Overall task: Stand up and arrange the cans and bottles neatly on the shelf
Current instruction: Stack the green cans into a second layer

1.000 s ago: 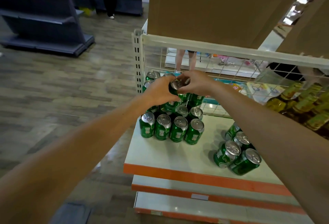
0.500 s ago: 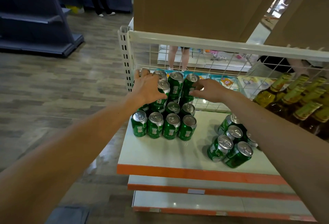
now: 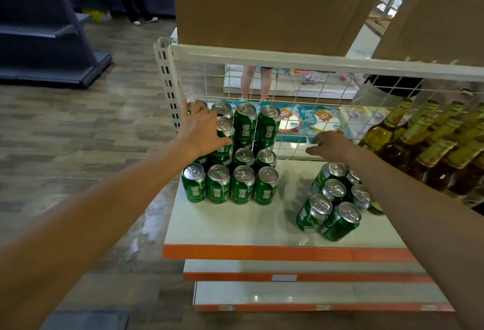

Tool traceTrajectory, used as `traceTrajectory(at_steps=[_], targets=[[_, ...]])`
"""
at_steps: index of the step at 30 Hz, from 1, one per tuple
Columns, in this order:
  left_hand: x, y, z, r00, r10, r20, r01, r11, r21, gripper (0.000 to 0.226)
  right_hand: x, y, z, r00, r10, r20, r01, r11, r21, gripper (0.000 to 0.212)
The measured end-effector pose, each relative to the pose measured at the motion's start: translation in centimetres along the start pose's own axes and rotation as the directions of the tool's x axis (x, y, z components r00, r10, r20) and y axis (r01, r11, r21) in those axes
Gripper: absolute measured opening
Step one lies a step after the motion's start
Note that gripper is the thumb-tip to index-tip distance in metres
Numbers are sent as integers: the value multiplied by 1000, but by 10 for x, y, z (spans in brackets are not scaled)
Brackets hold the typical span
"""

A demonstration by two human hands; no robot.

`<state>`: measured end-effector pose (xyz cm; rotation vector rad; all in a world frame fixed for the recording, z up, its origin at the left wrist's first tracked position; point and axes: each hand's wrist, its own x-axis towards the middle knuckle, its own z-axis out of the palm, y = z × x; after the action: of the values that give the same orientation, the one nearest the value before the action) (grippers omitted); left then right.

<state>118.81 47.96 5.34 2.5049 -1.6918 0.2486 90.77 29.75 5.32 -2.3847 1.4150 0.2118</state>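
1. Wood-look floor [image 3: 78, 133] runs off toward 9 o'clock, with dark shelving [image 3: 39, 41] at 10 o'clock. A white shelf [image 3: 235, 227] with an orange front edge fills the middle. Wire mesh [image 3: 301, 88] stands behind it, and a cardboard box [image 3: 262, 2] sits above at 12 o'clock.
2. Stacked cans [image 3: 242, 185], green and upright in two tiers, stand at the shelf's 10 o'clock corner.
3. The left hand [image 3: 201, 130] lies spread wide over the upper tier, fingers on the tops and thumb against one can's side.
4. The right hand [image 3: 330, 143] hovers near the mesh at 2 o'clock, fingers loosely curled, holding nothing.
5. Loose cans [image 3: 337, 206] cluster together at the shelf's 4 o'clock, the front ones tilted. Bottles [image 3: 419, 146] stand just beside them at 3 o'clock.
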Motion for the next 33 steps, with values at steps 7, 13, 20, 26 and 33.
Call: traceTrajectory(at_steps=[7, 13, 20, 26, 33], targets=[[-1, 72, -5, 929, 259, -266, -323, 916, -237, 58, 3, 46, 16, 982, 170, 79, -155, 974, -164, 66], [13, 142, 29, 915, 402, 22, -379, 879, -288, 58, 13, 65, 31, 989, 145, 6, -142, 973, -184, 42], [27, 162, 30, 909, 376, 183, -246, 834, -494, 61, 0, 51, -17, 1000, -5, -7, 4, 992, -130, 41], [44, 147, -16, 908, 367, 200, -136, 713, -688, 80, -21, -16, -86, 969, -244, 21, 245, 969, -23, 52], [43, 99, -46, 929, 314, 197, -97, 718, -689, 68, -34, -87, -103, 921, -390, 8, 388, 919, 67, 47]])
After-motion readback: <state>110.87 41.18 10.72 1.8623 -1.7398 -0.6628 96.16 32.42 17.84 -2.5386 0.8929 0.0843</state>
